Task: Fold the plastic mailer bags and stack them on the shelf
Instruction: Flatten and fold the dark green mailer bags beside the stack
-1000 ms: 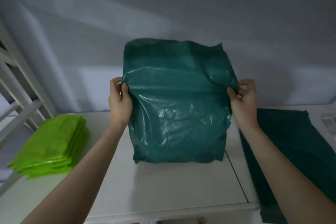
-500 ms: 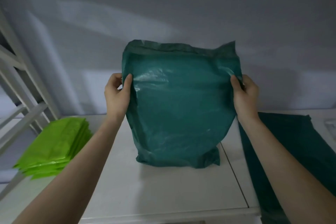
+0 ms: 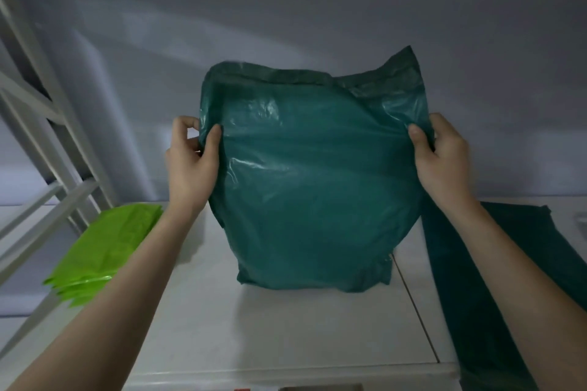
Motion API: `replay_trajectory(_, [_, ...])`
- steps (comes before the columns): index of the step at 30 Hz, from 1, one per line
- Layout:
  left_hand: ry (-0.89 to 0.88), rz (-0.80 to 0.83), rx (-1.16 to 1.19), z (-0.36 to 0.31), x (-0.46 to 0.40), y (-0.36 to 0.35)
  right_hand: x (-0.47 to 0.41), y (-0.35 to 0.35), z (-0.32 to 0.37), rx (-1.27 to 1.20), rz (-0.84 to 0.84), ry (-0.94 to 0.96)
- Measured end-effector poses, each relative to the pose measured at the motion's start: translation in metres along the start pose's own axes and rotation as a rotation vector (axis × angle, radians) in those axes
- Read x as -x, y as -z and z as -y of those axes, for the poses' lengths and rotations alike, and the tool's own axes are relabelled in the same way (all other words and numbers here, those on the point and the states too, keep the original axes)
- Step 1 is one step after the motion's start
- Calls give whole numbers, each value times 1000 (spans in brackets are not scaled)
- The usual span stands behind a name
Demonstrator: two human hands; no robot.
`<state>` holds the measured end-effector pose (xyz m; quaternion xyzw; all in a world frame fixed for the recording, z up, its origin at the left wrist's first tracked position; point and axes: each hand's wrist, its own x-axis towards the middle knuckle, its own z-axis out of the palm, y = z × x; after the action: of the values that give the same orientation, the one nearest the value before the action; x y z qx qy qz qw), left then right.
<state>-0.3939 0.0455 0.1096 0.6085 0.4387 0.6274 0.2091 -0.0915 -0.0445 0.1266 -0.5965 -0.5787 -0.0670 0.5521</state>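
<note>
Teal bag [image 3: 311, 187] held upright mid-frame, bottom edge on white shelf [image 3: 270, 327]. Left hand [image 3: 190, 165] and right hand [image 3: 444, 162] each pinch a side edge. Keep edges level, fold flat. Green stack [image 3: 104, 247] lower left.

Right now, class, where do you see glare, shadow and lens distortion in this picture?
Head view: glare streaks the upper face of the dark green bag; its shadow falls on the white shelf beneath; the left frame rails bow from wide-angle distortion; the scene is dim.
</note>
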Motion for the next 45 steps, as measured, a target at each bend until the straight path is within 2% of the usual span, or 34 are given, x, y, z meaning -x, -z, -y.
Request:
replay_trajectory(6, [72, 42, 144, -18, -10, 6, -19, 10, 7, -66, 228, -275])
replay_trajectory(9, [127, 105, 74, 5, -23, -6, -25, -8, -8, -124, 267, -458])
replay_trajectory(13, [358, 198, -107, 53, -34, -31, -20, -49, -35, -120, 256, -603])
replay_trajectory(15, [443, 255, -159, 72, -30, -39, -12, -68, -47, -65, 273, -591])
replay_trajectory(17, [443, 267, -171, 86, -20, -44, -1, -79, -58, 37, 290, -567])
replay_trajectory(19, [367, 316, -256, 93, -3, -48, 12, -85, -62, 189, 314, -520])
replay_trajectory(22, [196, 450, -387, 95, 30, -54, 36, -96, -62, 238, 351, -409])
replay_trajectory(28, [-46, 652, -516, 87, 99, -65, 91, -103, -50, 316, 570, -197])
replay_trajectory(32, [16, 840, -655, 93, 132, -72, 130, -106, -48, 401, 835, -175])
replay_trajectory(34, [29, 895, -693, 103, 141, -73, 147, -110, -51, 427, 907, -164])
replay_trajectory(41, [12, 892, -630, 113, 143, -74, 157, -116, -58, 468, 873, -159])
replay_trajectory(45, [59, 799, -496, 105, 150, -62, 171, -106, -53, 462, 689, -146])
